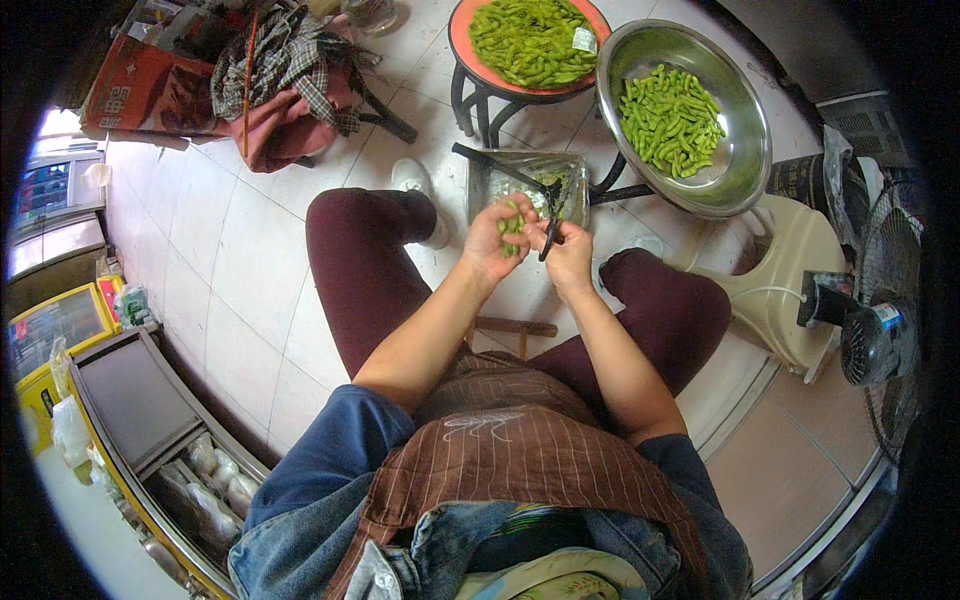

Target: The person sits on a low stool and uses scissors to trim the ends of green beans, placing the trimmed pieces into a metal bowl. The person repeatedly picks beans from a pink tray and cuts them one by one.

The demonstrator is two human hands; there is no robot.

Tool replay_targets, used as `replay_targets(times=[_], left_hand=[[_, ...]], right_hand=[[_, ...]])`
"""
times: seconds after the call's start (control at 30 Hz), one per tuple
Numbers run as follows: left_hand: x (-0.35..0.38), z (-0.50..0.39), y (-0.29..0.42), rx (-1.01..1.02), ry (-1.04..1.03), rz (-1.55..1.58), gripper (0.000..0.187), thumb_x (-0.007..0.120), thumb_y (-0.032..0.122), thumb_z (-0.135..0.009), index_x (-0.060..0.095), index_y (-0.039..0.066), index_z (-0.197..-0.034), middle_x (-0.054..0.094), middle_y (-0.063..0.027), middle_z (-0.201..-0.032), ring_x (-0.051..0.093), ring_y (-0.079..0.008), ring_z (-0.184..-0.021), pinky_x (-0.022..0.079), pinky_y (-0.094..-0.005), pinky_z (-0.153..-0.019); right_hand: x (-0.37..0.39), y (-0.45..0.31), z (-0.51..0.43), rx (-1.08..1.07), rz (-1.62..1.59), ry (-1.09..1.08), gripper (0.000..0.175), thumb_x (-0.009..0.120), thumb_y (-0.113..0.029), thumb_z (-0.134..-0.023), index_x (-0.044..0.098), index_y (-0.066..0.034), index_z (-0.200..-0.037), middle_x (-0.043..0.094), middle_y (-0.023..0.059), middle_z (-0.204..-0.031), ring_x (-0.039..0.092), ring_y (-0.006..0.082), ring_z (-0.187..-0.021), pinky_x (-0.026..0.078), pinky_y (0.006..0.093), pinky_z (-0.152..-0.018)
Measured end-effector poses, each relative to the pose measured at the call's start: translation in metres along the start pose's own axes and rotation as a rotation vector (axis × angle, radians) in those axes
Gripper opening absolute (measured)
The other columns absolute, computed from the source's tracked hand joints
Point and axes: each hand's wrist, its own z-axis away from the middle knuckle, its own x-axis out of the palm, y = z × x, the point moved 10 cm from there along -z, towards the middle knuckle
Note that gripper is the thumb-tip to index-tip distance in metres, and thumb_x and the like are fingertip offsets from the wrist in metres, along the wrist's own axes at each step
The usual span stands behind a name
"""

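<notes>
Several green edamame pods rest in my left hand, its fingers curled around them. My right hand grips black-handled scissors, whose far end points away from me beside the left fingertips. Both hands meet above a plastic-lined tray that holds small green scraps. Beyond the tray, a heap of edamame pods covers a round stool with a red top. To its right, a wide steel basin contains another pile of pods.
A beige plastic stool stands to the right, with a small clip fan by it. At upper left, checked cloth lies beside a red cardboard box. A metal-edged counter or freezer runs along the left.
</notes>
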Motion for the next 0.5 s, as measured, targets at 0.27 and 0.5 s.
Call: replay_targets(times=[0.27,0.5], left_hand=[[0.004,0.011,0.023,-0.088,0.044,-0.811,0.023,0.057,0.028,-0.088,0.055,0.006,-0.087,0.054,-0.0011,-0.077,0.040,-0.0040,-0.051,0.029,-0.0154,-0.035],[0.015,0.011,0.035,-0.127,0.006,-1.505,0.013,0.066,0.021,-0.081,0.061,0.009,-0.084,0.054,0.0061,-0.067,0.036,-0.0021,-0.049,0.025,-0.0171,-0.041]], right_hand=[[-0.010,-0.002,-0.005,0.248,-0.153,-0.034,0.023,0.072,-0.025,-0.074,0.061,-0.0064,-0.083,0.056,-0.0013,-0.065,0.047,0.0041,-0.056,0.030,0.0177,-0.046],[-0.004,0.009,-0.014,0.213,-0.110,-0.070,0.021,0.072,-0.022,-0.075,0.061,-0.0065,-0.083,0.054,-0.0022,-0.065,0.045,0.0042,-0.055,0.030,0.0191,-0.047]])
